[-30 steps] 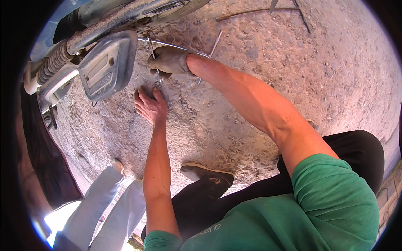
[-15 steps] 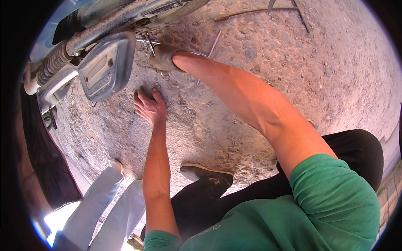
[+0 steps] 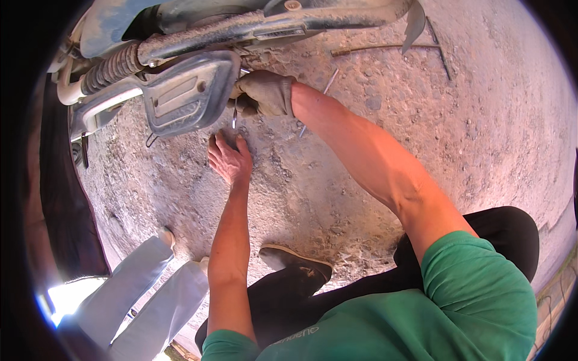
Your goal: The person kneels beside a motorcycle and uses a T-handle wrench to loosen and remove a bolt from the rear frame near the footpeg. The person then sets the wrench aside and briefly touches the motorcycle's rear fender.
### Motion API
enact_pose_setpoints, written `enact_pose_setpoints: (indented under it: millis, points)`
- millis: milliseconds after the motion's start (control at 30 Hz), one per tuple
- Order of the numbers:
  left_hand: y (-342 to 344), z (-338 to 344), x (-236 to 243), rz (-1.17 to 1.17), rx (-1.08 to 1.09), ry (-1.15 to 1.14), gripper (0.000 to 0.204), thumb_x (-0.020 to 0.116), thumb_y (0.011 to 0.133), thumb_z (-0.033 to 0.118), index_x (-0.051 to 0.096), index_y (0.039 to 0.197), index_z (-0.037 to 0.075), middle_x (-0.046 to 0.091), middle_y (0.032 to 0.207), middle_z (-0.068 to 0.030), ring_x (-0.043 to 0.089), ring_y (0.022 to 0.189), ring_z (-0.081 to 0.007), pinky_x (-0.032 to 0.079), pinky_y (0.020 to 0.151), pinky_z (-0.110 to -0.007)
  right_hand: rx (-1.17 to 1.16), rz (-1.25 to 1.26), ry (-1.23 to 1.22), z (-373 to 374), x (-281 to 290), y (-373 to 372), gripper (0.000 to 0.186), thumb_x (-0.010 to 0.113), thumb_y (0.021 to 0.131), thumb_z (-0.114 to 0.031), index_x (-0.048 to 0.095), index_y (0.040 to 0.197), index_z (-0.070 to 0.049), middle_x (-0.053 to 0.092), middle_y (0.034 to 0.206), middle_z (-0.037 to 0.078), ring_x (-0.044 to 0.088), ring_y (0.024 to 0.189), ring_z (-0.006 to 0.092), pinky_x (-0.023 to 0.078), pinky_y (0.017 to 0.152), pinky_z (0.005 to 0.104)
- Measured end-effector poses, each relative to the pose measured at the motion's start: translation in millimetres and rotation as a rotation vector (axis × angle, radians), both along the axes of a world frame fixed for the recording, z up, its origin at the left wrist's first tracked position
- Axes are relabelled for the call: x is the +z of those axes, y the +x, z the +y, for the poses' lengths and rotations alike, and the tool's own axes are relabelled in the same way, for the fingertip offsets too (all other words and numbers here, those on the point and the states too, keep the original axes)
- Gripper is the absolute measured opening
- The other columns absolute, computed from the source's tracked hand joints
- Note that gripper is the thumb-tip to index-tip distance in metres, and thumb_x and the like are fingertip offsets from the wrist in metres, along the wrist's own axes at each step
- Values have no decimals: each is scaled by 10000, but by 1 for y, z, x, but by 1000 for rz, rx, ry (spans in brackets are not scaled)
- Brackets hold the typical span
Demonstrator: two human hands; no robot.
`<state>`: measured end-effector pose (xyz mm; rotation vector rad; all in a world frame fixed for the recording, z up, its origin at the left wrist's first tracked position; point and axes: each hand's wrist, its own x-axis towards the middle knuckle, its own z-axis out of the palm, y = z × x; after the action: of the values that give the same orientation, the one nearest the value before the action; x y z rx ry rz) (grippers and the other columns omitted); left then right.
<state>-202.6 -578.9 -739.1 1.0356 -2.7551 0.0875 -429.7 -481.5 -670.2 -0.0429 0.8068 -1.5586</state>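
My right hand (image 3: 263, 94), in a brown-grey work glove, is closed beside the footboard (image 3: 191, 96) of a motorcycle-like vehicle. A thin shiny metal rod (image 3: 234, 118) sticks out below its curled fingers, pointing toward my other hand; the rest of this tool is hidden by the glove. Bare and resting on the rough ground, my left hand (image 3: 230, 161) has its fingers spread and holds nothing. Another slim metal rod (image 3: 329, 82) shows on both sides of my right forearm; whether it joins the tool in the glove cannot be seen.
A dusty frame tube (image 3: 325, 23) with a ribbed rubber boot (image 3: 111, 69) runs above the footboard. Dark bars (image 3: 385, 48) lie on the ground at the far right. A person's light trouser legs (image 3: 162, 307) stand at the lower left, near my shoe (image 3: 295, 262).
The view has shifted, so the vehicle appears farther right. My gloved hand has turned, and the metal rod now points down from its fingers. My left hand stays on the ground.
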Motion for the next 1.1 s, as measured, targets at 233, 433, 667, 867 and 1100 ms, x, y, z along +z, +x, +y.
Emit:
enact_pose_setpoints:
  millis: [233, 433, 667, 867, 1100]
  points:
    - [-4, 7, 23, 20, 14, 117, 685, 613, 878, 436, 433, 1414, 49, 413, 1443, -242, 374, 1340, -439, 300, 1083, -595, 76, -137, 0, 29, 45, -4, 205, 527, 1026, -216, 667, 988, -71, 622, 733, -1, 515, 529, 42, 410, 419, 216]
    - [-7, -37, 74, -265, -57, 412, 641, 663, 860, 478, 538, 1360, 96, 536, 1377, -203, 515, 1246, -408, 433, 1050, -488, 550, 541, 163, 33, 60, 1, 196, 598, 928, -212, 652, 991, -34, 682, 815, 50, 611, 624, 105, 533, 527, 272]
    - [6, -167, 275, -626, 118, 330, 576, 621, 874, 488, 645, 1198, 12, 688, 1141, -215, 673, 1061, -358, 519, 924, -444, 1171, 1197, 406, 78, 92, -25, 267, 568, 895, -187, 717, 916, 33, 726, 860, 137, 719, 755, 216, 609, 674, 344]
    - [25, -228, 481, 364, 542, 454, 512, 587, 936, 524, 636, 1185, 79, 704, 969, -71, 667, 713, -179, 504, 678, -341, 1309, 1331, 539, 134, 117, -61, 262, 583, 905, -185, 700, 927, 48, 721, 876, 125, 703, 689, 220, 607, 661, 354]
    - [3, -189, 349, -25, 420, 528, 499, 643, 895, 477, 648, 1118, 31, 702, 886, -86, 694, 695, -190, 509, 583, -323, 1347, 1302, 537, 190, 88, -61, 300, 588, 893, -231, 680, 921, 53, 715, 841, 123, 707, 692, 230, 585, 648, 373]
